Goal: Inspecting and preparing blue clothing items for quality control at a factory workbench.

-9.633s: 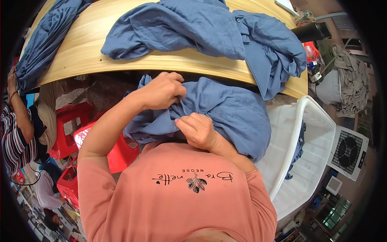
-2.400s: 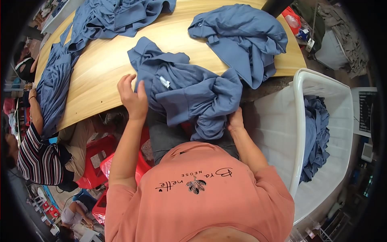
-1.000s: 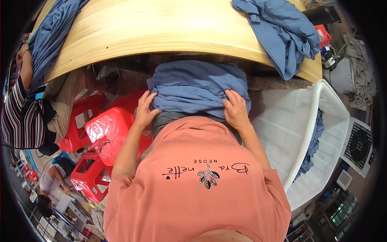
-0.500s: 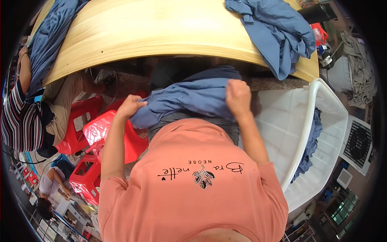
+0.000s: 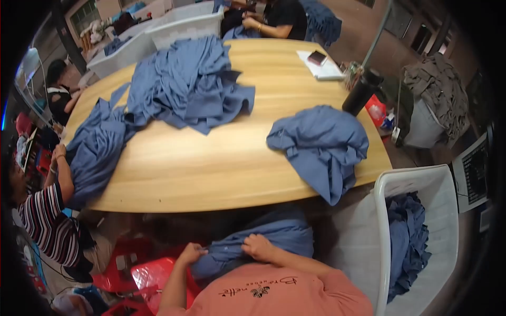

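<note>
Blue garment (image 5: 274, 237) bunched below the wooden table (image 5: 211, 163), seemingly pinched by left hand (image 5: 191, 254) and right hand (image 5: 257, 246).

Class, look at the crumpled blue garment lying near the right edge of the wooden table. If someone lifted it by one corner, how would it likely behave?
The blue garment lies in soft folds and one part droops over the table edge, so it would probably hang limp, not stiff. It looks like thin cloth, so likely light for its bulk. Pushed, it would probably bunch up rather than slide whole.

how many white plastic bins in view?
3. One white plastic bin at the right beside the wooden table; two white bins beyond its far edge. More may be hidden.
</note>
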The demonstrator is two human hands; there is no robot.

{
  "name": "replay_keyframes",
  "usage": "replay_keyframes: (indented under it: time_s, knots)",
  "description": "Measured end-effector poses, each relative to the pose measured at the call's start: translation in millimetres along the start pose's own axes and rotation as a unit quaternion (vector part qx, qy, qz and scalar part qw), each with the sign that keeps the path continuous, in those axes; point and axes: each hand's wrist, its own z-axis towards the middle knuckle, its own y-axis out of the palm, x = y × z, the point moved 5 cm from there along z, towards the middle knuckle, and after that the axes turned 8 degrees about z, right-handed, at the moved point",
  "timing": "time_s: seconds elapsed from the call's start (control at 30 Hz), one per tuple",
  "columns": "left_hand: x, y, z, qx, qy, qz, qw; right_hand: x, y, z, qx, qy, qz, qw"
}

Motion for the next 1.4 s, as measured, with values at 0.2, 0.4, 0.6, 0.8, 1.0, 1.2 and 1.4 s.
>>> replay_keyframes:
  time_s: [0.2,0.4,0.6,0.8,1.0,1.2,1.4]
  knots:
    - [121.4,-14.7,-34.5,0.222,0.100,0.334,0.911,13.0,-8.4,-6.2,-0.086,0.048,0.112,0.989]
    - [188.6,44.8,-18.8,0.173,0.412,0.232,0.864,13.3,-11.0,-12.7,-0.036,0.058,0.071,0.995]
    - [190.1,68.1,-0.6,0.053,0.395,0.245,0.884,1.9,-35.8,-13.1,0.122,-0.007,0.131,0.984]
    - [183.6,72.6,1.7,0.024,0.404,0.200,0.892,-5.8,-31.0,-11.8,-0.020,-0.010,0.072,0.997]
    - [176.7,65.4,4.3,-0.080,0.359,0.102,0.924,-21.6,-63.9,0.9,0.076,-0.046,0.066,0.994]
    - [193.8,62.4,-4.4,-0.075,0.402,0.145,0.901,-27.8,-74.0,-2.5,0.118,-0.063,0.150,0.980]
    - [203.0,53.0,-10.3,-0.175,0.306,-0.055,0.934,-28.4,-89.1,-2.3,0.062,-0.041,0.145,0.987]
